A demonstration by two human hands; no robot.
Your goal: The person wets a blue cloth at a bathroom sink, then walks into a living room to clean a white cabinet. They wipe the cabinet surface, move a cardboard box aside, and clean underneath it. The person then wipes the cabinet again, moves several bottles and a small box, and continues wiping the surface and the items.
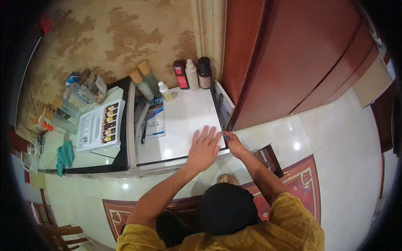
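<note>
My left hand (203,150) lies flat on the glossy white cabinet top (191,116), fingers apart, near its front right corner. Just past that corner, my right hand (235,145) pinches a small blue object (225,136) against the cabinet's right side. Most of this object is hidden by the fingers, so what it is cannot be told. A white pump bottle (192,75) stands at the back edge between a dark red box (181,75) and a black bottle (204,73). Further left are a small white bottle (165,92) and a booklet (155,123) with a pen (143,131).
On the left-hand cabinet sit a plastic tray of small vials (100,125), a teal cloth (65,157) and several jars. Two wooden-capped bottles (141,83) lean at the wall. A reddish-brown door (282,62) rises at right. A red patterned mat (301,188) covers the floor beneath me.
</note>
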